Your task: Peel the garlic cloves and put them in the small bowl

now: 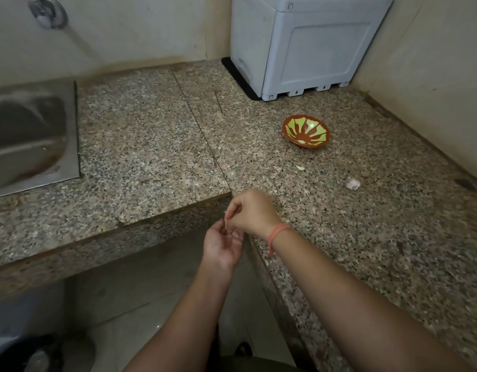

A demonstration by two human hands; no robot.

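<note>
Granite counter with bowl, clove, grey box.

Left grip, palm up, meets right grip, both pinching with curled fingers.

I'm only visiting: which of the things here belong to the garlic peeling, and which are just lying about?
In the job:
- left hand and right hand, both pinching what looks like a clove
- bowl
- pale bit and pinkish piece on the counter, probably garlic

Just lying about:
- sink
- tap
- grey box
</note>
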